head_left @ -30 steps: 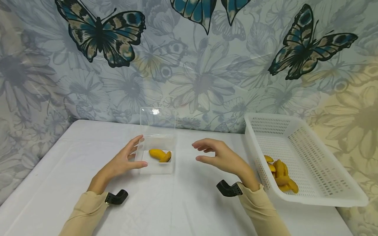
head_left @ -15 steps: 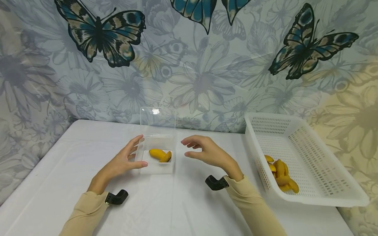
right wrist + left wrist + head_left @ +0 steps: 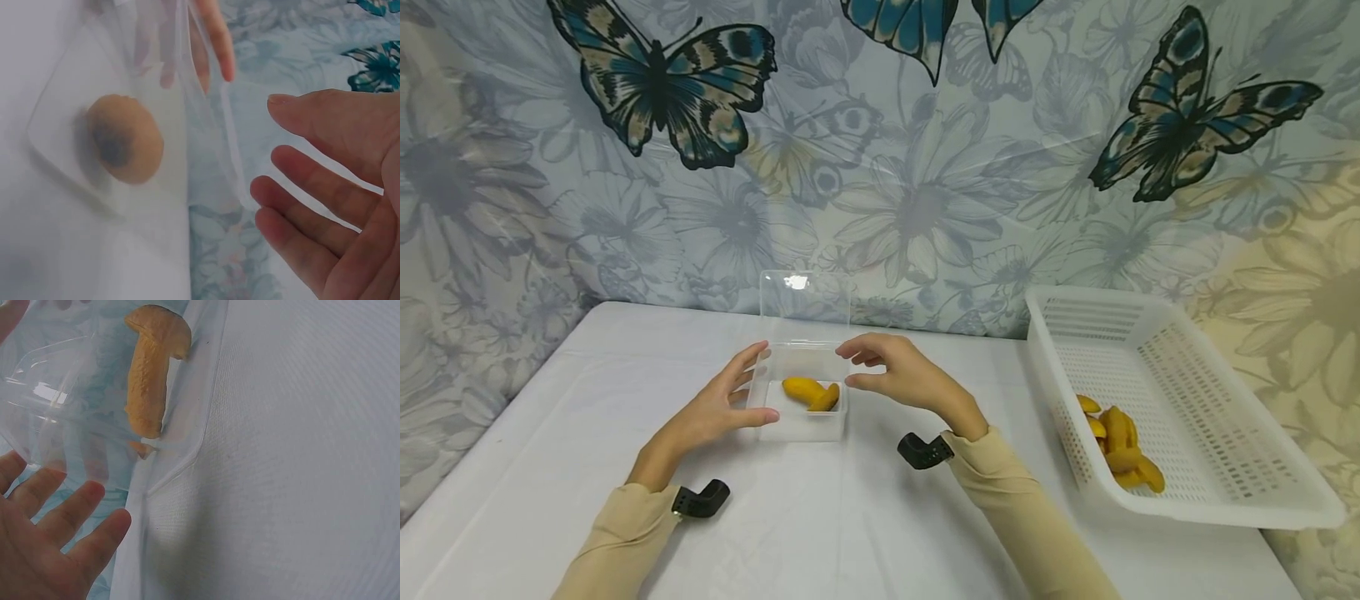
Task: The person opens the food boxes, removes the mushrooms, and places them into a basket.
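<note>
A clear plastic box (image 3: 808, 428) stands on the table with its hinged lid (image 3: 805, 304) raised at the back. Inside lie yellow-brown mushrooms (image 3: 802, 389); the left wrist view shows the cap and thick stem of one mushroom (image 3: 147, 384), seen through the plastic. My left hand (image 3: 711, 407) is at the box's left side, fingers spread along the wall and thumb near the front corner. On the opposite side, my right hand (image 3: 906, 372) has its fingertips right at the box's right edge, fingers loosely bent with nothing between them.
A large white perforated plastic basket (image 3: 1225, 400) stands at the right, with several more mushrooms (image 3: 1122, 450) heaped at its near left. White cloth (image 3: 790, 517) covers the table. Behind it hangs a floral backdrop with butterflies (image 3: 700, 92).
My right hand has moved left, from between basket and box up to the box's right side. The left hand stays by the box; the view has shifted slightly.
</note>
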`<action>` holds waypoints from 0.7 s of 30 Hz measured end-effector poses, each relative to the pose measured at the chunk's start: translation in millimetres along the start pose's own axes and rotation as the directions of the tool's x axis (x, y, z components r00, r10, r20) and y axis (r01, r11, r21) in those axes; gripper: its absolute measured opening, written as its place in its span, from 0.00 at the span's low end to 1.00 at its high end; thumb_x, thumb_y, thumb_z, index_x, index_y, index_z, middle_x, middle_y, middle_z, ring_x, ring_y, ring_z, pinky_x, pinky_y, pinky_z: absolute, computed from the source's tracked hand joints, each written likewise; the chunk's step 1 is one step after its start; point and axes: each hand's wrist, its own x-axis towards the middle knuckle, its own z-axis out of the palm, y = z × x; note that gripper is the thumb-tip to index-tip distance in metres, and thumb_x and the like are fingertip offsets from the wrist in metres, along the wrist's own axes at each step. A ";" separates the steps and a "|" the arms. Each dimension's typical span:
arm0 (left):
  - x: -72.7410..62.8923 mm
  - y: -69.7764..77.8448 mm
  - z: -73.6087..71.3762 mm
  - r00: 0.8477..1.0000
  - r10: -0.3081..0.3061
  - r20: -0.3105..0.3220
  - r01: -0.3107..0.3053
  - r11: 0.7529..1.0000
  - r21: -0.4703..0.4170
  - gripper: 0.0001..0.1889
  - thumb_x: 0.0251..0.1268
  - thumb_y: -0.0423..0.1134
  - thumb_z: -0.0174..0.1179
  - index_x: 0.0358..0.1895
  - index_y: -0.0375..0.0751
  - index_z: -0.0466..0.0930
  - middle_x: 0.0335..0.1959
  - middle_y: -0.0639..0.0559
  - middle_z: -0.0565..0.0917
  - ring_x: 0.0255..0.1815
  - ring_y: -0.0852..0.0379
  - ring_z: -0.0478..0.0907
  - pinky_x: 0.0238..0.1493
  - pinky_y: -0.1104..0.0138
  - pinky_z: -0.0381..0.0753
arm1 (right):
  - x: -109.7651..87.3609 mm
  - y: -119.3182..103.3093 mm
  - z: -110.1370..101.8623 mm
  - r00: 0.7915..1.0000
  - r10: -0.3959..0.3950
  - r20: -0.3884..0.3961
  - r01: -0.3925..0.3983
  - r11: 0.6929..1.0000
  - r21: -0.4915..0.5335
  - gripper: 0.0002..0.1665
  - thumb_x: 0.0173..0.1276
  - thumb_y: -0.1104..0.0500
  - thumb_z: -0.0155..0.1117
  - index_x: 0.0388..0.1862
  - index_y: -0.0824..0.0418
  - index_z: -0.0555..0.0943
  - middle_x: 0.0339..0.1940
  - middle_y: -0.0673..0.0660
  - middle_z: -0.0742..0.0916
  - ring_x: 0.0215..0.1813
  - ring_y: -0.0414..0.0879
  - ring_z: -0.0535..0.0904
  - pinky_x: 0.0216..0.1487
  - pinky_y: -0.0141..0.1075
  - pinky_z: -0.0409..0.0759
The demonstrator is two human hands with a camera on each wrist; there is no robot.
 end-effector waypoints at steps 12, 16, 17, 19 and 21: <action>2.3 -4.8 -0.6 1.000 0.012 0.001 -0.012 1.000 -0.021 0.51 0.61 0.40 0.70 0.80 0.54 0.44 0.81 0.40 0.48 0.78 0.27 0.48 0.74 0.34 0.55 | 31.3 -9.0 16.6 0.995 -0.026 0.095 0.032 0.998 -0.062 0.21 0.67 0.63 0.68 0.59 0.65 0.80 0.59 0.59 0.85 0.59 0.56 0.81 0.63 0.42 0.81; 2.8 -4.5 -0.6 1.000 0.009 0.001 -0.009 1.000 -0.019 0.51 0.61 0.40 0.70 0.80 0.54 0.44 0.81 0.40 0.48 0.79 0.27 0.47 0.74 0.34 0.54 | 38.8 -10.5 22.2 0.989 -0.036 0.143 0.050 0.994 -0.101 0.22 0.67 0.65 0.67 0.59 0.66 0.80 0.59 0.61 0.84 0.59 0.58 0.81 0.62 0.43 0.81; 2.9 -4.3 -0.6 1.000 0.008 0.003 -0.008 1.000 -0.019 0.51 0.61 0.40 0.70 0.80 0.54 0.44 0.82 0.40 0.47 0.79 0.27 0.47 0.74 0.33 0.54 | 40.2 -10.9 23.3 0.987 -0.030 0.160 0.049 0.992 -0.113 0.22 0.67 0.66 0.67 0.60 0.67 0.80 0.60 0.62 0.84 0.60 0.58 0.81 0.63 0.43 0.81; 2.7 -3.6 -0.6 1.000 0.006 0.007 -0.006 1.000 -0.019 0.51 0.61 0.40 0.70 0.80 0.54 0.43 0.82 0.40 0.47 0.79 0.27 0.46 0.74 0.33 0.54 | 43.1 -11.7 25.4 0.981 -0.011 0.196 0.040 0.989 -0.143 0.23 0.66 0.66 0.68 0.60 0.66 0.79 0.60 0.61 0.84 0.60 0.56 0.81 0.63 0.43 0.80; 2.3 -2.8 -0.4 1.000 0.007 0.009 -0.007 1.000 -0.021 0.51 0.61 0.40 0.70 0.81 0.54 0.43 0.82 0.40 0.47 0.79 0.26 0.46 0.74 0.33 0.54 | 45.9 -12.9 26.9 0.973 0.010 0.232 0.031 0.985 -0.170 0.24 0.65 0.65 0.69 0.61 0.66 0.79 0.59 0.61 0.85 0.61 0.55 0.80 0.64 0.43 0.80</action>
